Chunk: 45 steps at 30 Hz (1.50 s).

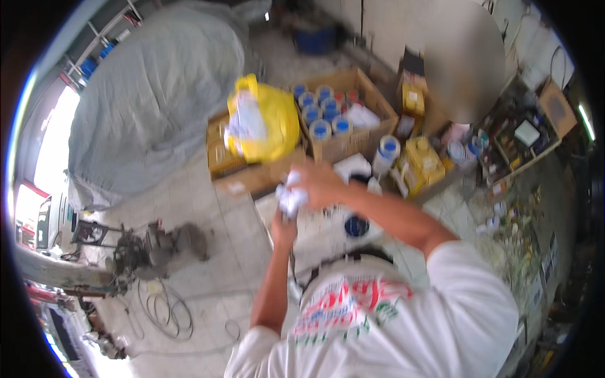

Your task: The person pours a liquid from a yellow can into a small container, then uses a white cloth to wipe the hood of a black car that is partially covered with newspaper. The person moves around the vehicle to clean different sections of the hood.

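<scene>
In front of me, over the near side of a pale worktop (309,242), both hands come together on a crumpled white wad (292,199) that looks like paper or cloth. My left hand (285,225) grips it from below. From above and the right, my right hand (320,183) closes over it, its fingers partly hidden. Just past the hands sits a yellow plastic bag (277,123) with white material showing in its opening. A round dark-blue item (357,226) lies on the worktop, right of the wad.
An open cardboard box (353,146) holds several blue-topped containers. Beside it stand a white container with a blue top (386,154) and a yellow carton (426,159). A grey cover (151,94) drapes a large object at left. Machinery (157,249) and coiled cable (165,309) lie on the floor.
</scene>
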Tool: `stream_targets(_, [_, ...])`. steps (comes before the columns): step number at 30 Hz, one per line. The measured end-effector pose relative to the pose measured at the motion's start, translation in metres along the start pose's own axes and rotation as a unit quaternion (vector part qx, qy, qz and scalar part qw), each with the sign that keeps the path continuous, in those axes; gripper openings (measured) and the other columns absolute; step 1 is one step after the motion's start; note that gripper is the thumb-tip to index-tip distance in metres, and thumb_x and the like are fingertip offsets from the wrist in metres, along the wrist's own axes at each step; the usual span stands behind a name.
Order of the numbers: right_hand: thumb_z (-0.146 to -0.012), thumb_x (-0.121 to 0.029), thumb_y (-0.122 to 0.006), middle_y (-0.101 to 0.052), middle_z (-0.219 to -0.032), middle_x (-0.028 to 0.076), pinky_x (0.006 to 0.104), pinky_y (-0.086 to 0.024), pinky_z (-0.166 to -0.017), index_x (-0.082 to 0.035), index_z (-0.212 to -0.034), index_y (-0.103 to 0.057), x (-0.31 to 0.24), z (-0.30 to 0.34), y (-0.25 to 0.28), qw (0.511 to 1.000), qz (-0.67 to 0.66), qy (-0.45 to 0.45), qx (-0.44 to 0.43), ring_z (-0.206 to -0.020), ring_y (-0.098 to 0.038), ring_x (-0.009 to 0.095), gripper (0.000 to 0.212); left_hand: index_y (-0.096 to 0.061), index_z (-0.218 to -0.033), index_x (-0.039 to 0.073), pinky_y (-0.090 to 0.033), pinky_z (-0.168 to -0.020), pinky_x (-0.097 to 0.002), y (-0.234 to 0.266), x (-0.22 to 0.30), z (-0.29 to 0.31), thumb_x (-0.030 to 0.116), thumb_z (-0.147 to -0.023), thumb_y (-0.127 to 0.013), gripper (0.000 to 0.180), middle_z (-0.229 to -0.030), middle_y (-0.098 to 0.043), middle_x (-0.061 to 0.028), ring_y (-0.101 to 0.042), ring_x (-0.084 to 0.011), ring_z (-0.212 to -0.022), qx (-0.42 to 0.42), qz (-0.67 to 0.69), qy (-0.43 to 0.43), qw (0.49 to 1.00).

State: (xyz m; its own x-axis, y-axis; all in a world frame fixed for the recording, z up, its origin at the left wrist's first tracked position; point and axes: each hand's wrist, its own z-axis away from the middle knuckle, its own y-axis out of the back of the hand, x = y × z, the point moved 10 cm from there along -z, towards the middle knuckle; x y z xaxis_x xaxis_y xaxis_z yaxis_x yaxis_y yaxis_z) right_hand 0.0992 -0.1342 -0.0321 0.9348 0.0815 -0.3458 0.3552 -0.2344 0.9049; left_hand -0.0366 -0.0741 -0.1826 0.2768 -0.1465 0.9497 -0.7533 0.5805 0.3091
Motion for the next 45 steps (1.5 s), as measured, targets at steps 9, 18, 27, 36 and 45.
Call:
stream_targets(9, [-0.068,-0.038,-0.087,-0.066,-0.123,0.008,0.0506,-0.051,-0.102,-0.028,-0.119,-0.078,0.020,-0.013,-0.033,0.995,-0.025,0.082,-0.051,-0.124,-0.060,0.036,0.053,-0.062,-0.140,-0.001,-0.049,-0.104,-0.0409,-0.014,-0.024,0.010,0.013,-0.098,-0.069,0.044,-0.130,-0.070,-0.0189,-0.064,-0.0272,-0.122,0.000,-0.008,0.072,0.997])
stream_targets(18, [-0.068,-0.037,-0.086,-0.064,-0.124,0.007,0.0524,-0.055,-0.091,-0.026,-0.115,-0.076,0.018,-0.046,0.011,0.997,0.017,-0.019,-0.079,-0.116,-0.061,0.035,0.049,-0.063,-0.135,-0.004,-0.051,-0.094,-0.0370,-0.001,0.033,-0.017,0.019,-0.100,-0.070,0.042,-0.114,-0.075,-0.0218,-0.067,-0.0214,-0.104,0.063,0.025,-0.016,0.998])
stream_targets(27, [-0.074,-0.044,-0.079,-0.079,-0.101,0.013,0.0434,-0.059,-0.083,-0.018,-0.104,-0.083,0.072,-0.083,0.009,0.945,0.005,-0.272,-0.179,-0.095,-0.077,0.029,0.040,-0.049,-0.154,0.001,-0.050,-0.099,-0.0376,-0.015,0.037,-0.022,0.020,-0.102,-0.069,0.059,-0.132,-0.069,-0.0201,-0.065,-0.0243,-0.109,0.063,0.088,0.027,0.994])
stream_targets(36, [-0.107,-0.045,-0.059,-0.070,-0.120,0.010,0.0350,-0.051,-0.097,0.001,-0.134,-0.063,0.101,-0.002,-0.030,0.692,-0.591,-0.261,0.322,-0.110,-0.065,0.019,0.053,-0.048,-0.158,0.010,-0.043,-0.067,-0.0299,-0.007,0.023,-0.028,0.019,-0.105,-0.066,0.056,-0.102,-0.063,-0.0077,-0.050,-0.0121,-0.078,0.102,0.096,0.016,0.990])
stream_targets(45, [-0.112,-0.044,-0.047,-0.069,-0.122,0.012,0.0370,-0.049,-0.097,0.004,-0.130,-0.063,0.093,0.055,-0.071,0.652,-0.496,-0.314,0.480,-0.109,-0.063,0.020,0.054,-0.046,-0.160,0.012,-0.046,-0.055,-0.0265,-0.018,0.068,0.003,0.014,-0.104,-0.064,0.058,-0.098,-0.065,-0.0037,-0.052,-0.0074,-0.067,0.079,0.165,0.058,0.981])
